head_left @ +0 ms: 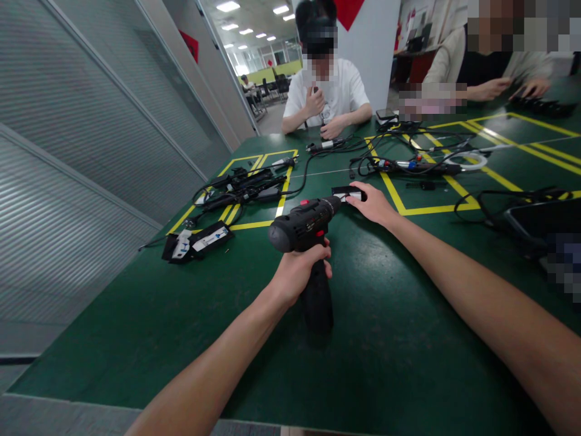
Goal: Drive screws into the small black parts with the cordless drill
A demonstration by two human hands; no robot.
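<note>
My left hand [297, 272] is wrapped round the grip of a black cordless drill [302, 224] with red buttons. The drill stands over the green table, its chuck pointing away from me and a little to the right. Close to the chuck's tip lies a small black-and-white block [347, 192]. My right hand [374, 204] grips this block at its right end, with the fingers partly hidden behind it. Whether the bit touches the block, I cannot tell.
Black cables and devices [249, 184] lie within yellow tape at left, near an opened black case [197, 241]. More cables and a tube-like tool [417, 166] lie at right, beyond a dark device [544, 218]. Two people sit across the green table [204, 339].
</note>
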